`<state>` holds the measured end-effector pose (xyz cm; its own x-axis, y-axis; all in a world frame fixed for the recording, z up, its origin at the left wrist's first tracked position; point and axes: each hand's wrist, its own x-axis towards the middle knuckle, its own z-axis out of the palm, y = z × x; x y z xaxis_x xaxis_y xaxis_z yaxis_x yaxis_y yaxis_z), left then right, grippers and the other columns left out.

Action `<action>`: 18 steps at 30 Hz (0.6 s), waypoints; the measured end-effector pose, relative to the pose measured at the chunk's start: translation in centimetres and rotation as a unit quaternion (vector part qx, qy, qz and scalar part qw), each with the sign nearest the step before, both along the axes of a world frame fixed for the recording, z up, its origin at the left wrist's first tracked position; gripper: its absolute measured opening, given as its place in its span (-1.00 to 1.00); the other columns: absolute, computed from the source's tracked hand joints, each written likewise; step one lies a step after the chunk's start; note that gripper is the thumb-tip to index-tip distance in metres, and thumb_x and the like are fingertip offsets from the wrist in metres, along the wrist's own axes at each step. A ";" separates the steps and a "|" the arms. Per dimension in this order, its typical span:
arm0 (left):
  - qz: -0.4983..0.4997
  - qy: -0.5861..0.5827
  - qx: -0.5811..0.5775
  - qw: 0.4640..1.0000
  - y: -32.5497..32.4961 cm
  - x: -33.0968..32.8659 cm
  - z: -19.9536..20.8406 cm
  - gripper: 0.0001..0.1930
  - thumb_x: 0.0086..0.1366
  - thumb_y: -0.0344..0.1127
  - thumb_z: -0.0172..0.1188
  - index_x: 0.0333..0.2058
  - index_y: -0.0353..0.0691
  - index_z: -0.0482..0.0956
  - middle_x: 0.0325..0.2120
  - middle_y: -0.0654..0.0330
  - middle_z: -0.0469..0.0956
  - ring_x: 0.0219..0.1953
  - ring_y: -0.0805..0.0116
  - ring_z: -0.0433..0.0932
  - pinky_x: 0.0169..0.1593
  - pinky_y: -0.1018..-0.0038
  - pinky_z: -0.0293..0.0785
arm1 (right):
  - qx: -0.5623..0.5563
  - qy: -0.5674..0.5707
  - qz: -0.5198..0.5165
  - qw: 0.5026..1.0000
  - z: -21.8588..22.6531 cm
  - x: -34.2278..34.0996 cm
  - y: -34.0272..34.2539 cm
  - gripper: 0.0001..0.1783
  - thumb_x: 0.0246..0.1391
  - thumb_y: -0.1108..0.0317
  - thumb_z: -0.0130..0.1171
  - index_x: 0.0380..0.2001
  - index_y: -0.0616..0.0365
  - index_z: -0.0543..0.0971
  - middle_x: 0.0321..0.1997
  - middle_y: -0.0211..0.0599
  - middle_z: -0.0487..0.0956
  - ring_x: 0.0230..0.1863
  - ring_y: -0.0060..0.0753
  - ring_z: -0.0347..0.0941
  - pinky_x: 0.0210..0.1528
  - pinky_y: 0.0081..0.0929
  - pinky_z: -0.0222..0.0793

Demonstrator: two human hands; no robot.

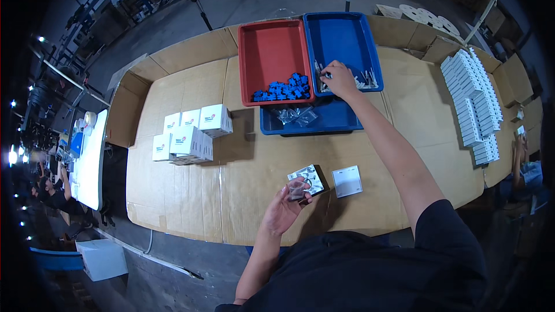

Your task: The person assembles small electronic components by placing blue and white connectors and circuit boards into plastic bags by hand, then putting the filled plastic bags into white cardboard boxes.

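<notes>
My left hand (283,211), palm up near the front of the table, has its fingers closed on a small clear plastic bag (297,188). Just behind it lies a small dark-sided box (317,177) with a black-and-white printed top, partly covered by the fingers. To its right is a flat white square piece (347,182). My right hand (340,80) reaches into the blue bin (338,29), over slim white and grey parts (367,80). Its fingertips are pinched together; whatever is between them is too small to make out.
A red bin (272,40) holds blue plastic pieces (284,89). Clear bags (298,115) lie in a lower blue tray (272,127). White boxes (191,141) are stacked left, and more white boxes (471,101) right. Cardboard walls (191,55) edge the table. Other people sit at both sides.
</notes>
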<state>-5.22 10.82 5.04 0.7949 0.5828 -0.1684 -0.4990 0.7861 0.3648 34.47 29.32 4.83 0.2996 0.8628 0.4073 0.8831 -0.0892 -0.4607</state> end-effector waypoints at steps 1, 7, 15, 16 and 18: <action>0.005 0.001 0.002 1.000 -0.1 0.0 0.2 -0.48 0.58 0.01 -0.01 0.29 -0.25 0.41 0.04 0.08 0.61 0.05 0.17 0.57 0.22 0.17 0.44 | 0.001 0.000 0.002 1.000 0.1 -0.1 0.0 -0.87 0.02 0.25 0.42 -0.36 -0.01 0.71 -0.10 -0.28 0.57 0.10 -0.11 0.50 0.14 -0.05 0.38; 0.014 -0.023 -0.018 0.999 -0.1 0.1 1.3 -0.48 0.56 -0.02 0.04 0.27 -0.29 0.43 0.07 0.05 0.61 0.04 0.20 0.59 0.21 0.23 0.46 | -0.028 0.025 -0.003 0.999 0.3 0.0 0.1 -0.90 0.02 0.28 0.41 -0.40 -0.01 0.70 -0.09 -0.27 0.58 0.09 -0.07 0.51 0.18 -0.10 0.41; 0.017 -0.007 -0.006 1.000 -0.2 -0.3 1.3 -0.48 0.56 -0.01 0.04 0.30 -0.24 0.40 0.07 0.10 0.62 0.03 0.18 0.59 0.20 0.20 0.48 | -0.061 -0.029 -0.030 0.997 1.4 -1.2 0.2 -0.77 0.02 0.28 0.41 -0.20 -0.06 0.68 -0.01 -0.30 0.56 0.20 -0.09 0.47 0.20 0.04 0.37; 0.020 -0.005 -0.006 1.000 -0.3 -0.3 1.4 -0.48 0.56 -0.01 0.04 0.30 -0.24 0.40 0.07 0.10 0.62 0.03 0.19 0.59 0.19 0.20 0.49 | -0.059 -0.030 -0.030 0.997 1.4 -1.2 0.3 -0.77 0.02 0.28 0.41 -0.20 -0.06 0.68 -0.01 -0.30 0.56 0.20 -0.09 0.47 0.20 0.04 0.37; 0.019 -0.005 -0.009 1.000 -0.5 -0.4 1.4 -0.49 0.56 -0.02 0.04 0.30 -0.24 0.40 0.07 0.10 0.62 0.03 0.19 0.59 0.19 0.20 0.49 | -0.039 -0.008 -0.014 0.999 1.2 -1.1 0.4 -0.71 0.03 0.30 0.41 -0.14 -0.04 0.66 0.01 -0.30 0.55 0.21 -0.10 0.46 0.20 0.02 0.37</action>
<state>-5.64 10.36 6.39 0.7735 0.6103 -0.1710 -0.5328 0.7723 0.3460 33.38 29.74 5.98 0.3187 0.8830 0.3447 0.8866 -0.1491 -0.4378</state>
